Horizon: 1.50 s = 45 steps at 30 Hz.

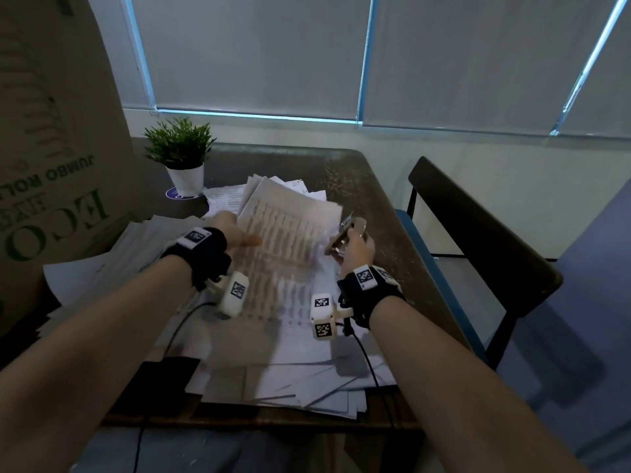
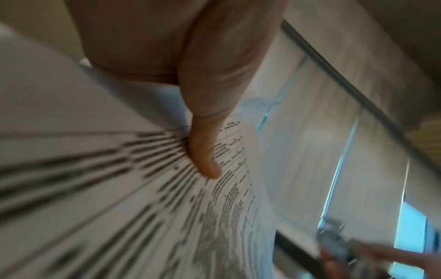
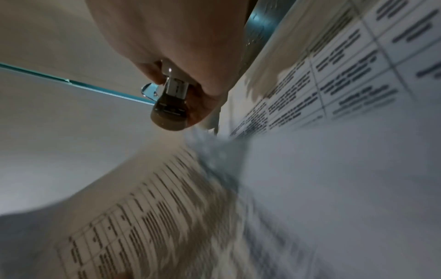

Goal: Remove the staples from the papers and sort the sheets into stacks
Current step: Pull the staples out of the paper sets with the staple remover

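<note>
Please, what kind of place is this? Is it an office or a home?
Probably an office or a meeting room, though I cannot be sure. Roller blinds cover wide windows, printed table sheets are piled on a dark table with a small potted plant, and a large cardboard carton stands beside it.

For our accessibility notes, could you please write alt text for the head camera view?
A person's left hand holds a printed sheet lifted above loose papers on a dark table, while the right hand grips a staple remover beside it. A small potted plant and a cardboard box stand at the left.
</note>
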### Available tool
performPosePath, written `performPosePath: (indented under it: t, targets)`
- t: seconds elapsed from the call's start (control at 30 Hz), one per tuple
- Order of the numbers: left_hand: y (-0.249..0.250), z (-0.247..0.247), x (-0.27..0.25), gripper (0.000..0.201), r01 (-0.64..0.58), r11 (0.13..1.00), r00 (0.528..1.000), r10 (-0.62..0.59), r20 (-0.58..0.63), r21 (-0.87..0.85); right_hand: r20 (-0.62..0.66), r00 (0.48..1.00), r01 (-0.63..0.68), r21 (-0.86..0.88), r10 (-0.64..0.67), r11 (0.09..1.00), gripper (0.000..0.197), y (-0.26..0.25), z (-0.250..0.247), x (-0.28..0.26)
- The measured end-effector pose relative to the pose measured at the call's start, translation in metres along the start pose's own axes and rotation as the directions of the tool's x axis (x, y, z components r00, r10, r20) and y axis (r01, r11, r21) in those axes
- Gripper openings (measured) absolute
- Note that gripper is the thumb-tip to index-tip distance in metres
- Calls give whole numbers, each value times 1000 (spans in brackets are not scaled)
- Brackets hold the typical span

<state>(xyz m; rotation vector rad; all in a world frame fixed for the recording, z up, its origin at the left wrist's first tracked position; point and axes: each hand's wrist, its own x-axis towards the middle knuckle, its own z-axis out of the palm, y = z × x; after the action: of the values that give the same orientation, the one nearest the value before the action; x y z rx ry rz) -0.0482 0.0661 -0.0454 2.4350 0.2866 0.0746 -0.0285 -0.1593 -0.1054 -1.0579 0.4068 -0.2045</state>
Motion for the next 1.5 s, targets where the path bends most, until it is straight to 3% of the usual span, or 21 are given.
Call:
performPosePath:
  t: [0.1, 0.2, 0.27, 0.33, 0.4, 0.43, 0.5, 0.57, 0.63, 0.67, 0.7, 0.77, 0.87, 0.93, 1.07, 1.17, 1.27, 1.37, 1.47, 1.5]
  targets:
    - [-10, -28, 7, 53, 6, 921, 995, 32, -89, 390, 22, 1000, -7, -55, 9, 998, 61, 16, 7, 16]
    - [-53, -42, 24, 61, 88, 861, 993, -38, -110, 501, 80, 996, -35, -41, 39, 999, 54, 22, 1, 18]
    - [-74, -47, 23, 48, 162, 847, 979, -73, -191, 506, 92, 994, -56, -90, 64, 994, 47, 26, -8, 20]
    - [-82, -42, 21, 38, 200, 843, 946, -33, -323, 499, 87, 993, -71, -114, 81, 991, 34, 30, -18, 21]
    - [-77, -31, 17, 37, 202, 805, 885, 94, -456, 558, 78, 992, -91, -80, 97, 993, 27, 29, -25, 17]
    - [-75, -24, 16, 37, 145, 788, 873, 183, -453, 598, 75, 992, -91, -87, 98, 992, 24, 31, -27, 20]
    - [-57, -7, 16, 39, -80, 782, 892, 334, -306, 619, 91, 992, -78, -106, 88, 991, 22, 32, -27, 21]
    - [-38, 14, 13, 38, -319, 780, 918, 396, -30, 538, 90, 993, -70, -118, 81, 991, 27, 32, -27, 22]
    - [-18, 35, 6, 46, -390, 830, 912, 288, 293, 399, 110, 989, -83, -103, 94, 991, 24, 33, -28, 22]
    - [-12, 45, 5, 54, -371, 855, 877, 193, 440, 364, 117, 987, -100, -94, 110, 991, 23, 33, -30, 22]
    - [-5, 52, 5, 64, -370, 839, 840, 119, 530, 398, 125, 985, -113, -76, 122, 991, 22, 33, -31, 22]
    - [1, 59, 6, 81, -411, 747, 806, 30, 591, 523, 130, 983, -120, -64, 127, 991, 21, 33, -33, 25]
    - [0, 56, 8, 94, -421, 630, 812, -59, 581, 653, 142, 983, -108, -58, 115, 992, 16, 34, -33, 26]
    - [0, 52, 11, 85, -353, 695, 826, -83, 558, 626, 154, 982, -98, -67, 107, 993, 11, 35, -34, 28]
    - [6, 50, 19, 62, -162, 802, 946, -39, 322, 575, 179, 978, -89, -84, 103, 993, 10, 36, -36, 31]
    - [3, 53, 23, 62, -52, 862, 966, -85, 244, 504, 174, 979, -88, -87, 102, 992, 9, 35, -35, 28]
    - [0, 52, 30, 30, -48, 890, 989, -20, 143, 453, 146, 984, -86, -126, 104, 988, 12, 34, -33, 25]
    - [1, 54, 28, 23, -70, 954, 996, 49, 78, 290, 106, 989, -78, -214, 103, 974, 29, 38, -31, 29]
    - [-4, 53, 24, 3, 8, 1000, 993, -6, 117, -14, 100, 992, -33, -369, 76, 929, 43, 35, -28, 34]
    - [-9, 50, 24, 7, 35, 995, 993, -23, 118, -95, 120, 991, 2, -413, 52, 911, 50, 30, -26, 30]
